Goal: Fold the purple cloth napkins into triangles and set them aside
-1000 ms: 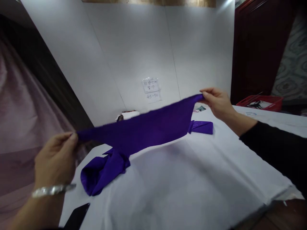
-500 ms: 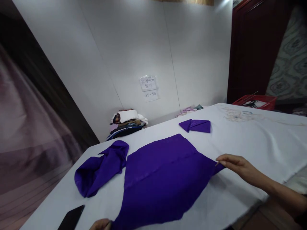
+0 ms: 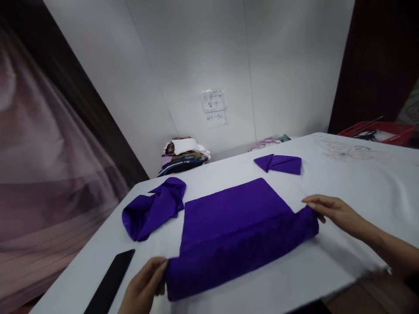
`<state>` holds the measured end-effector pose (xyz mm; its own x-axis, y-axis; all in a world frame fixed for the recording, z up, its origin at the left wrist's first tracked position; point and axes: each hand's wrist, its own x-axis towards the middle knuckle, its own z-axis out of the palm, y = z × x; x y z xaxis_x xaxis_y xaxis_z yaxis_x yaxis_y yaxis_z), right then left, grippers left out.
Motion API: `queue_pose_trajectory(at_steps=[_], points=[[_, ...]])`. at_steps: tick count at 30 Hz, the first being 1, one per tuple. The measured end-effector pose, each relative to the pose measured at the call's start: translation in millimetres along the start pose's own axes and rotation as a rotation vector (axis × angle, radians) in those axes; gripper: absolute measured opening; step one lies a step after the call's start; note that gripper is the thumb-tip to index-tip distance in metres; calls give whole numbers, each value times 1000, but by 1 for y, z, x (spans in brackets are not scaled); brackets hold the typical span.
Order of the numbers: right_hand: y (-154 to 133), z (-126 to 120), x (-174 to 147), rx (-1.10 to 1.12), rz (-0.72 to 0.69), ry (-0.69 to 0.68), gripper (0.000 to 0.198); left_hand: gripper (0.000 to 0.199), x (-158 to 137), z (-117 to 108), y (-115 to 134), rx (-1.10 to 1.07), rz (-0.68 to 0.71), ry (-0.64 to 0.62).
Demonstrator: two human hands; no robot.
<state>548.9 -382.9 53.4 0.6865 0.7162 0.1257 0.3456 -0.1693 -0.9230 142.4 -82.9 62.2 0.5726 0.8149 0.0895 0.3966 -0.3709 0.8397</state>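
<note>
A purple cloth napkin (image 3: 229,222) lies spread on the white-covered table (image 3: 353,192), its near part raised and doubled back toward the far side. At its near left corner my left hand (image 3: 145,281) is closed, pinching the edge between thumb and fingers. My right hand (image 3: 329,211) pinches the opposite corner at the right. Between the two hands the lifted edge runs nearly straight, and the near part hangs in a soft bulge. The napkin's far half rests flat.
Left of the napkin lies a crumpled purple cloth (image 3: 155,209); beyond it, a folded purple napkin (image 3: 278,164). A black flat object (image 3: 109,281) lies at the near left. Stacked clothes (image 3: 183,157) stand by the wall, and a red basket (image 3: 379,133) is at the far right.
Both hands have brought the napkin's near edge up and away from me, so the near part now doubles over. My left hand has come further into view. The camera view has shifted slightly.
</note>
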Motion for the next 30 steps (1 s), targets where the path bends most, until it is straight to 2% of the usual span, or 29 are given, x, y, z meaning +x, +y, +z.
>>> queue_pose_trajectory(at_steps=[4,8,10,13,16,20,30], points=[[5,15,57,35,-22,18,44,37,57,4,8,-9,48,101],[17,36,112,44,27,46,37,38,121,23,-4,-35,52,151],[28,44,137,12,38,62,33,32,149,34,-14,57,20,172],[48,56,169,-96,-24,77,24,19,179,51,-29,220,-23,190],[69,65,193,-259,-99,90,20,15,196,66,-39,303,-51,198],[87,73,213,-453,-132,100,24,16,211,77,-47,414,-79,214],[95,85,230,-717,-99,121,31,18,231,87,-53,611,-143,197]])
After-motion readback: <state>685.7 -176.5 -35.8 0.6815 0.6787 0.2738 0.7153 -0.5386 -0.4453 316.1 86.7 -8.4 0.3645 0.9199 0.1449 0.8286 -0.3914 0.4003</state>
